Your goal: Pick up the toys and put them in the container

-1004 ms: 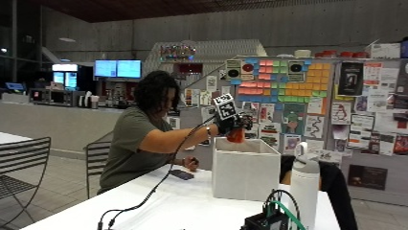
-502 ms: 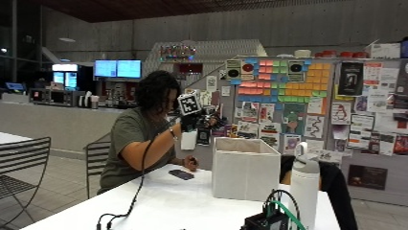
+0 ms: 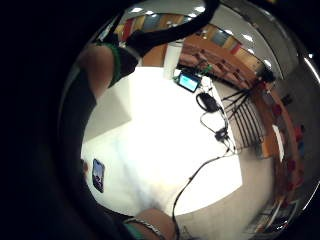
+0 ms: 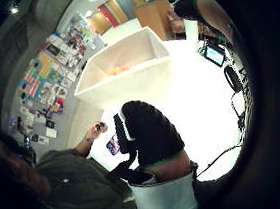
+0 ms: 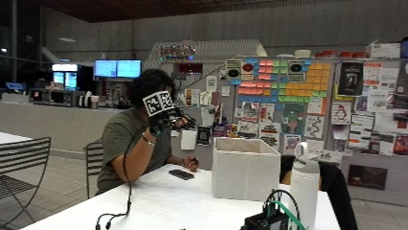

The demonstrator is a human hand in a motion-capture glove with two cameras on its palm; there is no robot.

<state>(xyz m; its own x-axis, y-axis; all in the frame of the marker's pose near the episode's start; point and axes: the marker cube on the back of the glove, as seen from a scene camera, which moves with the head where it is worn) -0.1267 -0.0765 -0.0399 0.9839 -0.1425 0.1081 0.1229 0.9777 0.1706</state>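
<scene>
My gloved right hand (image 5: 171, 120) is raised in front of my face, well back from the white container (image 5: 245, 170), with its fingers loosely spread and nothing in them. Part of the glove (image 4: 149, 135) fills the middle of the thumb side palm view. The container (image 4: 127, 78) stands open on the white table, and something orange, a toy (image 4: 116, 70), lies at its bottom. My bare left hand (image 5: 190, 164) rests on the table just left of the container. I cannot tell whether it holds something small.
A dark phone (image 5: 181, 174) lies on the table (image 5: 159, 201) by my left hand. A tall white bottle (image 5: 305, 184) and a small device with cables (image 5: 271, 218) stand at the near right. A metal chair (image 5: 22, 163) is off to the left.
A second ago my right hand held an orange toy over the container. It has let go, drawn back to the left and risen to my face, empty.
</scene>
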